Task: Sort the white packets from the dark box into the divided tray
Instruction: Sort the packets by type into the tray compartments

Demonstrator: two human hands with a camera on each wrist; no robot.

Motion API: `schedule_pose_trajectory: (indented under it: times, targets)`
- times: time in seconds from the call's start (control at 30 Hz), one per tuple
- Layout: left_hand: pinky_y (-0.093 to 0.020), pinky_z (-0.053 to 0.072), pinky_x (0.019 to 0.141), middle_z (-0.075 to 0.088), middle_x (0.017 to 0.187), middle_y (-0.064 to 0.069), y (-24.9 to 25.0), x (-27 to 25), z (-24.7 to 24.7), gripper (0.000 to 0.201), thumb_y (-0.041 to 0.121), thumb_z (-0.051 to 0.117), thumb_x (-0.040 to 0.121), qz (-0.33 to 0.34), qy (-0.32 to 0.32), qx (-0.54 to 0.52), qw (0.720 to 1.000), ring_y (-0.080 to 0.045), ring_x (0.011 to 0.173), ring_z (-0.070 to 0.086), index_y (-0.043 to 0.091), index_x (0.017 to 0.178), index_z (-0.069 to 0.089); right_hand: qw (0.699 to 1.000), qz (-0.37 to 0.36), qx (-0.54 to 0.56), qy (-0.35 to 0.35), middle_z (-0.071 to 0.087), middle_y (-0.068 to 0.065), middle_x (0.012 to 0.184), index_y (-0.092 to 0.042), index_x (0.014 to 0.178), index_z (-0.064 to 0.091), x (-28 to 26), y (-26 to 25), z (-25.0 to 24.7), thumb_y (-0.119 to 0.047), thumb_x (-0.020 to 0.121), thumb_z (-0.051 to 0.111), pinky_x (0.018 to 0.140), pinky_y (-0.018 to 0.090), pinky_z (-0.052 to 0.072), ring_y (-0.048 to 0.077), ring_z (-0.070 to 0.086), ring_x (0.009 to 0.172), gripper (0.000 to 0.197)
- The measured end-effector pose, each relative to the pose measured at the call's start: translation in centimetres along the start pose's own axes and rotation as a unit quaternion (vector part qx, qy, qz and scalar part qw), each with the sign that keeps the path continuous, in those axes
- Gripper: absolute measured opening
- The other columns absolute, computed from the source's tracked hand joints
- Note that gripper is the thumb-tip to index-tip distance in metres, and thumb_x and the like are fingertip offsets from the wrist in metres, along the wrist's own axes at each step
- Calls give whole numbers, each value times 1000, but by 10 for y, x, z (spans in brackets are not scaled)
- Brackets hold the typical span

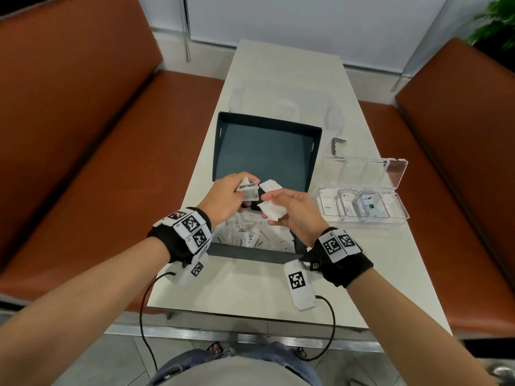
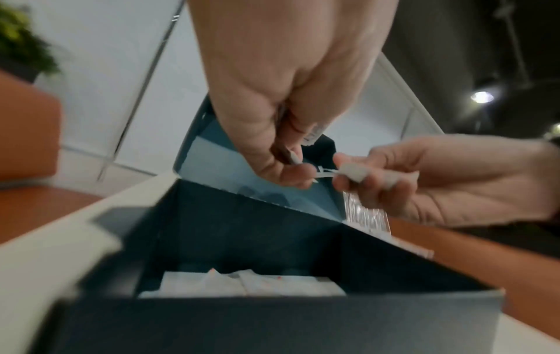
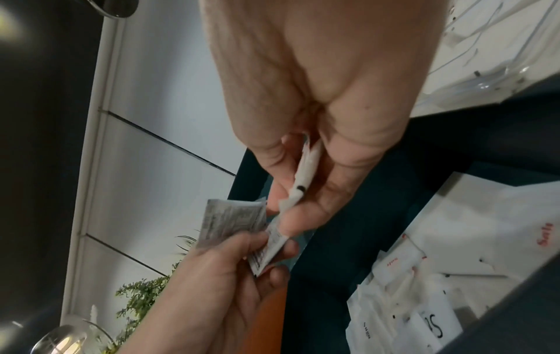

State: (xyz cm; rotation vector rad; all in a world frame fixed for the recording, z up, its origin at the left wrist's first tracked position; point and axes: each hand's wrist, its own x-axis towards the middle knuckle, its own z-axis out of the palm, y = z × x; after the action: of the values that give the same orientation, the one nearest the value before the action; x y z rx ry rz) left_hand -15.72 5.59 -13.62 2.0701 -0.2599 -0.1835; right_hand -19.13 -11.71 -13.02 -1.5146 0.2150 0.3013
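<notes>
The dark box (image 1: 250, 253) lies open on the table, its raised lid (image 1: 267, 151) behind it and several white packets (image 1: 250, 238) loose inside. Both hands meet above the box. My left hand (image 1: 242, 190) pinches a few printed white packets (image 1: 249, 192), seen in the right wrist view as a small fan of packets (image 3: 230, 220). My right hand (image 1: 274, 201) grips a white packet (image 1: 271, 211) between thumb and fingers (image 3: 304, 177), its thumb close to the left hand's packets. The clear divided tray (image 1: 401, 218) stands to the right with packets in its compartments.
The tray's clear lid (image 1: 362, 168) lies open behind it. A dark bent metal piece (image 1: 337, 144) lies on the table (image 1: 278, 288) beyond the tray. Orange bench seats (image 1: 83, 162) flank the narrow table on both sides. A green plant (image 1: 496, 20) stands at the far right.
</notes>
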Motion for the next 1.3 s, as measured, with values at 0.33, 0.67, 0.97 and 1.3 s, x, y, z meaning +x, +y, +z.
schedule_pose_trajectory:
  times: [0.33,0.67,0.97,1.3]
  targets:
    - [-23,43,85,52,122,-4,-4,0,9,64,-16,49,83,163,-18,189,968,-15,100,53,14,140,47,999,27,16,-24,66,13,92,4,97,68,8,-4,11,-20,85,72,61,27,55,21,63,74,28]
    - [-18,57,62,66,84,-2,-3,9,-16,7,10,69,89,-19,131,-187,973,-16,81,67,13,94,65,997,8,-36,60,72,14,102,-6,76,62,12,-5,-16,-13,88,68,69,30,56,26,69,94,15]
    - [-35,54,74,68,87,0,2,-7,12,13,24,73,86,73,25,-101,992,-25,80,65,21,84,61,997,-12,69,-27,68,18,98,2,95,65,5,-8,0,-18,98,53,71,29,57,20,68,85,23]
    - [-36,58,82,69,116,3,14,-6,14,19,27,63,87,75,59,-226,969,-19,99,69,20,101,52,996,-38,82,6,65,28,110,8,116,60,0,-17,-6,-9,95,54,76,37,56,29,65,91,27]
